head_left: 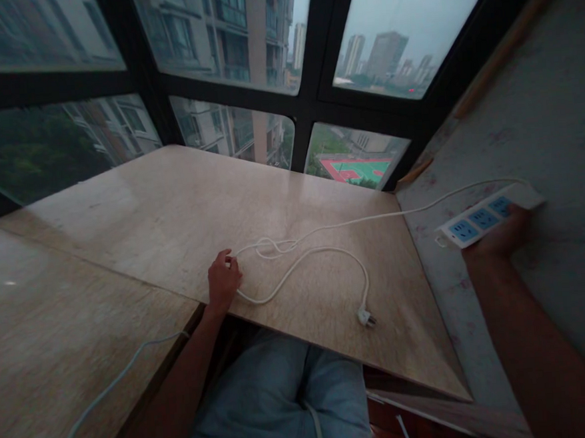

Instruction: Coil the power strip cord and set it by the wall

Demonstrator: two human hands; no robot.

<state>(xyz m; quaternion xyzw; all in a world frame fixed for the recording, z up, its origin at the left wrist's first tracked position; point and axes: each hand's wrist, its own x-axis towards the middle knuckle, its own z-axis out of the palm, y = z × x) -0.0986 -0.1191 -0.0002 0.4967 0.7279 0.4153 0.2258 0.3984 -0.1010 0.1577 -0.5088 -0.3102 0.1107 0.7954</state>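
My right hand (501,234) grips a white power strip (483,218) with blue socket faces, held up in front of the wall at the right. From its far end a white cord (353,221) runs left onto the stone-look tabletop, where it makes a small loose loop. My left hand (224,277) is closed around a bend of this cord near the front edge of the top. The cord curves back to the right from there and ends in a white plug (366,317), which lies on the surface with its prongs pointing right.
The pale tabletop (171,201) fills the window corner, with a seam at its left. A light grey cable (108,385) lies on the left section. Dark-framed windows (305,108) stand behind, and a patterned wall (540,115) bounds the right. My legs are under the front edge.
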